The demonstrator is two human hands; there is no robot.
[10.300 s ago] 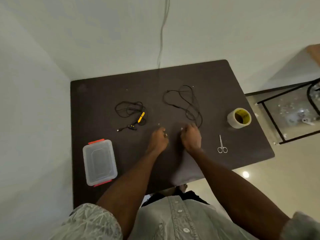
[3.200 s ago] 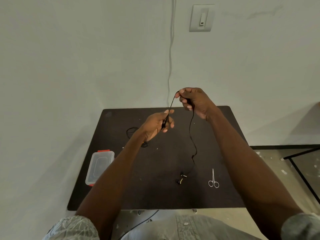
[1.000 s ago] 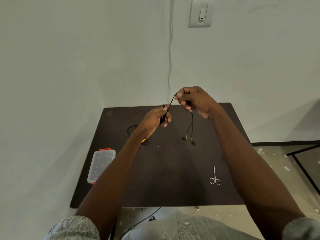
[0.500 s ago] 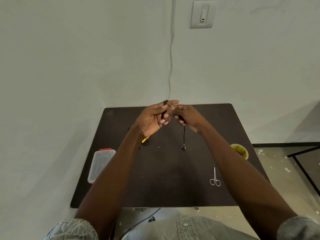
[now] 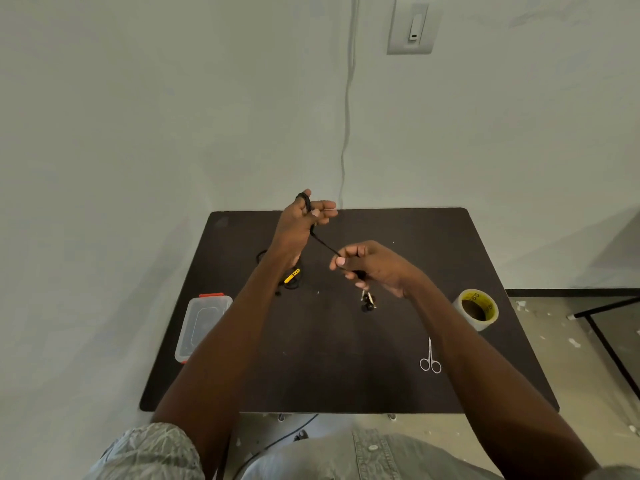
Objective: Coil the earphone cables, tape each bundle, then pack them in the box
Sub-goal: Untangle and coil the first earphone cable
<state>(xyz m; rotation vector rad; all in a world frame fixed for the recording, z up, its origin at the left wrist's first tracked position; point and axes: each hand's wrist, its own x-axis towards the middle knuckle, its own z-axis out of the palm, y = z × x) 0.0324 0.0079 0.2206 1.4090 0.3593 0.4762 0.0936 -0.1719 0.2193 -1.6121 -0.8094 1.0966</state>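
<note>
Your hands are raised over the table (image 5: 346,375), left hand (image 5: 298,223) farther back than right hand (image 5: 374,268), an earphone cable (image 5: 323,244) stretched between them. A box (image 5: 204,323) lies left; tape roll (image 5: 477,309) right, scissors (image 5: 430,356) just before it.

Black earphone cable (image 5: 323,244) taut between hands; second cable (image 5: 291,277), tape roll (image 5: 477,308), lidded box (image 5: 201,327) on table.

— What is seen of the table (image 5: 346,358)?
— A dark, matt top is shown, finely speckled.
— And the box (image 5: 201,323)?
— Clear, smooth plastic, with red clips.
— The scissors (image 5: 430,358)?
— Bright, polished metal.
— The tape roll (image 5: 476,309)?
— Glossy film on a yellow printed core.
— The earphone cable (image 5: 323,244)?
— A black, matt cord.
</note>
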